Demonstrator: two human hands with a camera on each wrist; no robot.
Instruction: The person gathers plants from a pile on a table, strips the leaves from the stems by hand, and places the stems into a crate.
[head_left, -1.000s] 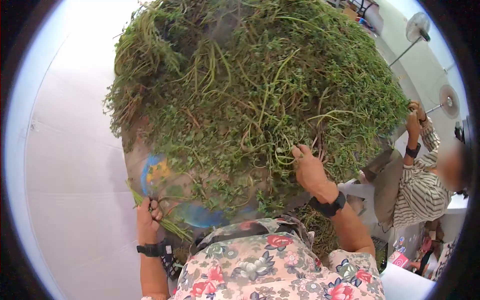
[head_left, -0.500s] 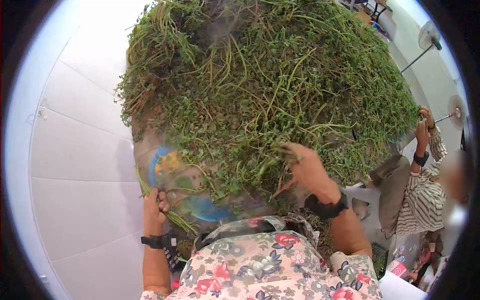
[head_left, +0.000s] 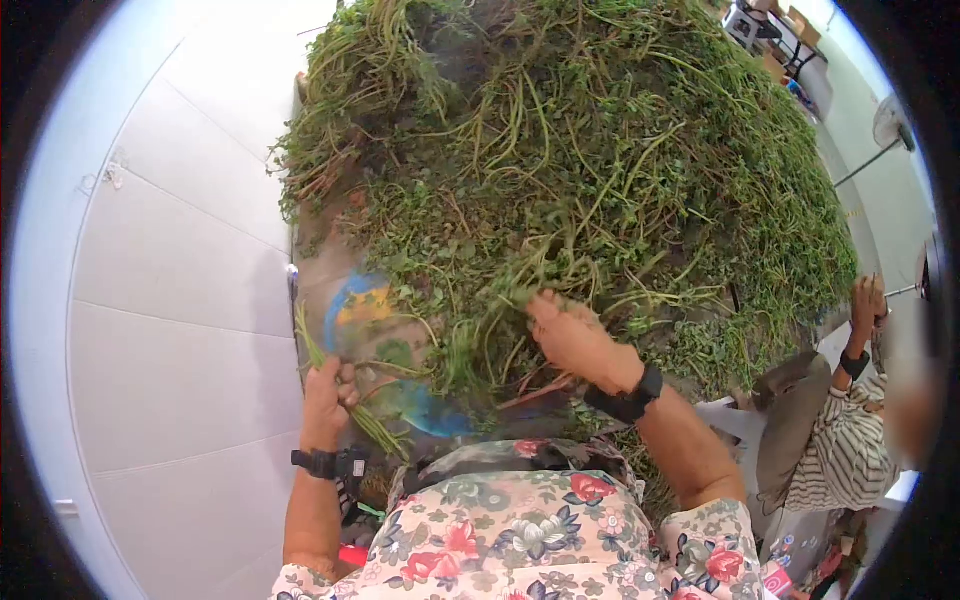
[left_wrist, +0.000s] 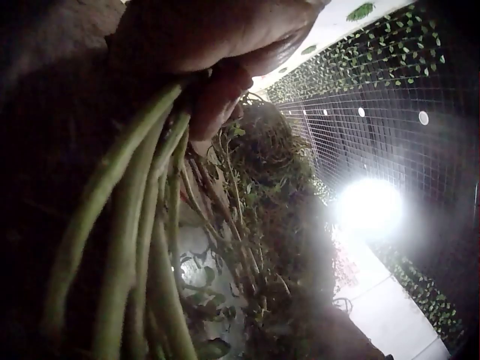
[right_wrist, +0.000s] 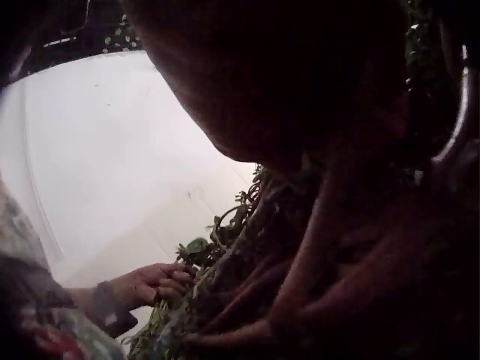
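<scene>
The bunch of stems [head_left: 378,432] sits in the left hand [head_left: 325,395] at the near-left edge of the table. The fist is clenched around the middle, with the stem ends poking out above and below it. The left wrist view shows those stems [left_wrist: 127,247] lying side by side, long, pale green and pretty much leafless.

To the right, the right hand [head_left: 575,340] is dug into the near edge of the pile of greens [head_left: 620,150], fingers curled round a tuft [head_left: 515,285] of tangled stems. The right wrist view is mostly dark, but thick stems run right under the palm.

My two cents: that pile is really matted. I'd pinch low on the stems and draw them out along their length, not yank upward, or half the heap comes along. Lining up the ends before adding to the bunch would keep it tidy.

Under the greens there's a table cover [head_left: 360,300] with a blue and yellow print. White tiled floor [head_left: 170,300] is on the left, and a second person [head_left: 850,440] in stripes is at the far right.
</scene>
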